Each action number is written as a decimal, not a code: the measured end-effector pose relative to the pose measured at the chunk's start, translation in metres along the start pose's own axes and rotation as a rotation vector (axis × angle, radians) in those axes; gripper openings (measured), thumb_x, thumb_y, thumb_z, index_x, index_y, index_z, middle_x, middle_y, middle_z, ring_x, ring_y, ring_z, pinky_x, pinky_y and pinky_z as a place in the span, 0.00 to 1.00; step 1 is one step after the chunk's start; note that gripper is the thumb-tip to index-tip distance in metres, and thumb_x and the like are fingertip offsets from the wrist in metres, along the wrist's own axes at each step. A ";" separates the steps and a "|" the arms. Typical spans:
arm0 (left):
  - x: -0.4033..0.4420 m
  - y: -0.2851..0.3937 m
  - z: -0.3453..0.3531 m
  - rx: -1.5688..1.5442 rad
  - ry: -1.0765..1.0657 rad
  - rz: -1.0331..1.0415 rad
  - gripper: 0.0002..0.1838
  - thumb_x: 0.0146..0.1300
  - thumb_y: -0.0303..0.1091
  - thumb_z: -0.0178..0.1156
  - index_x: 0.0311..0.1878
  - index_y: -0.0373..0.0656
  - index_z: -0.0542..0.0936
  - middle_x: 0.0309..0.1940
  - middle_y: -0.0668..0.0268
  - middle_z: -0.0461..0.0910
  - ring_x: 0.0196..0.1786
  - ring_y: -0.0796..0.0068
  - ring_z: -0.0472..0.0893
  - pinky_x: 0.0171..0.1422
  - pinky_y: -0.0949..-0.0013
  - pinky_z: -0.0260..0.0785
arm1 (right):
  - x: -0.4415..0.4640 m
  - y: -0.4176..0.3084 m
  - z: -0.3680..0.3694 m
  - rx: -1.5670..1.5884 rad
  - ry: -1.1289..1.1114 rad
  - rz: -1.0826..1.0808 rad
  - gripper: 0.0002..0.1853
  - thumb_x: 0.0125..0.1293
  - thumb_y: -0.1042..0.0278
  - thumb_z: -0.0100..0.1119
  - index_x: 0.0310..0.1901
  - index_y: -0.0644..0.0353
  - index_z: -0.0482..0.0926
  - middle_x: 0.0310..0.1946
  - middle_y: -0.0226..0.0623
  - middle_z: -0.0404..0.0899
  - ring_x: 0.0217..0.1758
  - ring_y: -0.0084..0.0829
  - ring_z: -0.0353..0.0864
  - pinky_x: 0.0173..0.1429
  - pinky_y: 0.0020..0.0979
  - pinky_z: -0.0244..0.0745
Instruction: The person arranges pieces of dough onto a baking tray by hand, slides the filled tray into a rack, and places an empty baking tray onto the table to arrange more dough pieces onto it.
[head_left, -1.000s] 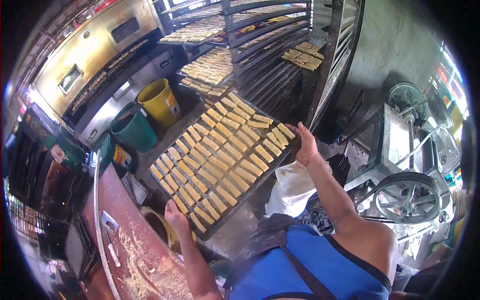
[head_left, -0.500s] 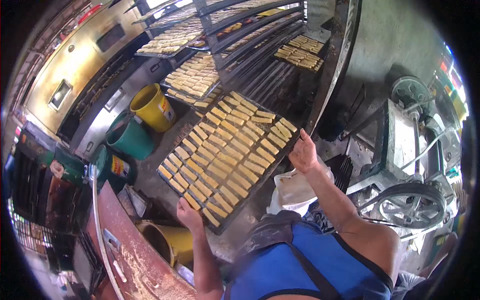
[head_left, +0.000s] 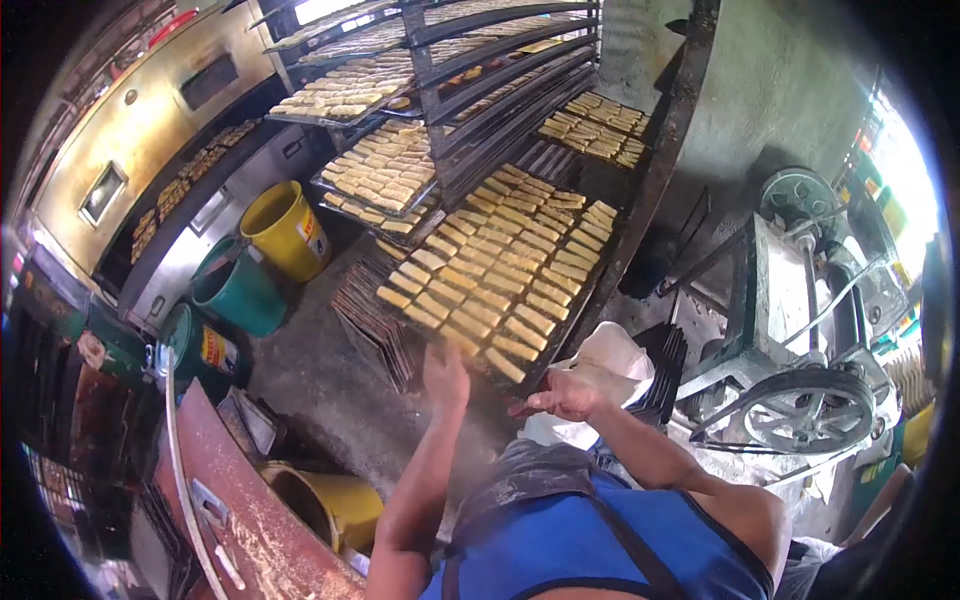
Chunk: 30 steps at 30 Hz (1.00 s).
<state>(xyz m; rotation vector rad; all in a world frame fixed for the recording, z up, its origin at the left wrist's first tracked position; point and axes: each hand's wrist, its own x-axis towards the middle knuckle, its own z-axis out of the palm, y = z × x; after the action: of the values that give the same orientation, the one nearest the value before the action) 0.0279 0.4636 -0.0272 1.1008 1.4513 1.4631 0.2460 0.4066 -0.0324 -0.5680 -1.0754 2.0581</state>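
Note:
A dark baking tray carries rows of pale golden dough sticks. Its far part lies within the metal rack, on the rack's lower level. My left hand is closed at the tray's near edge, its fingertips blurred and partly lost against the edge. At the near right corner, my right hand has its fingers curled in by the tray. Something dark red shows at those fingers, too unclear to name. More trays of similar sticks fill the rack's upper levels.
An oven stands at the left, with yellow and green buckets before it. Stacked trays lean below the rack. A machine with a belt wheel stands right, a white sack nearer me. A reddish board is lower left.
The tray has moved away from me, up and right into the rack. My hands have come closer together: the right slid down to the near corner, the left moved right along the near edge.

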 end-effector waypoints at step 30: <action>-0.225 -0.006 -0.214 0.414 0.937 -0.054 0.11 0.65 0.29 0.65 0.50 0.42 0.84 0.42 0.58 0.85 0.42 0.68 0.87 0.47 0.68 0.79 | 0.251 0.017 0.055 0.528 -0.148 0.193 0.17 0.78 0.63 0.49 0.63 0.59 0.72 0.47 0.33 0.79 0.41 0.27 0.79 0.41 0.34 0.75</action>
<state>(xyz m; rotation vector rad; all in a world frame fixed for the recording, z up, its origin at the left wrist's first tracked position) -0.1037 0.1820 -0.0382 0.5679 2.4869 1.7845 0.0434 0.5663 -0.0282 -0.2589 -0.5251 2.4585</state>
